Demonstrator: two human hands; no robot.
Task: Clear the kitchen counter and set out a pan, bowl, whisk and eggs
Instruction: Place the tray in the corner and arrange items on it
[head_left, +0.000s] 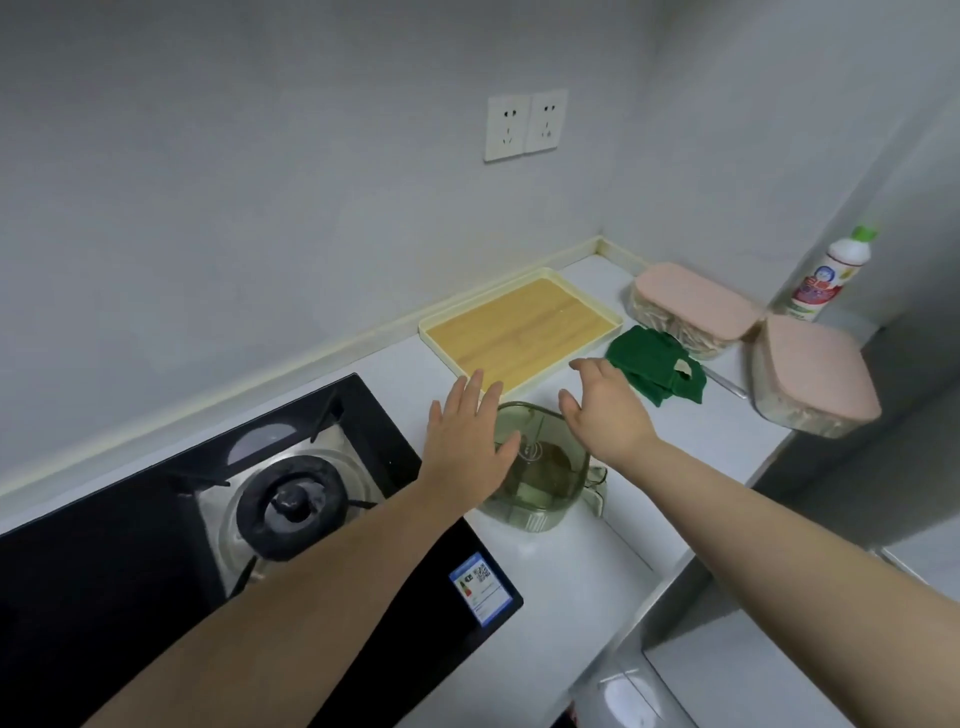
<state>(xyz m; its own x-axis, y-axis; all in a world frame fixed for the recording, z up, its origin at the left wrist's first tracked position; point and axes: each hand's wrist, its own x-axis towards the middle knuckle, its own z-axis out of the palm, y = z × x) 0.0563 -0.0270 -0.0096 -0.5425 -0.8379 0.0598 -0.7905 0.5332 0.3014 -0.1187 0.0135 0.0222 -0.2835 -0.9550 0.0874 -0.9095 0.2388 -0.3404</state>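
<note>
A clear green plastic jug (540, 488) with a side handle stands on the white counter (582, 577), right of the hob. Something brown and a thin metal piece lie inside it. My left hand (470, 434) hovers over the jug's left rim, fingers straight and spread. My right hand (605, 410) hovers over its right rim, fingers relaxed. Neither hand holds anything. Behind the jug lies a cream tray with a wooden board (519, 327). No pan, bowl or eggs show.
A black gas hob (218, 525) fills the left. A crumpled green cloth (657, 366) lies right of the tray. Two pink-lidded containers (696, 306) (815, 379) and a white bottle (831, 275) sit at the back right. The counter's front edge drops off at the right.
</note>
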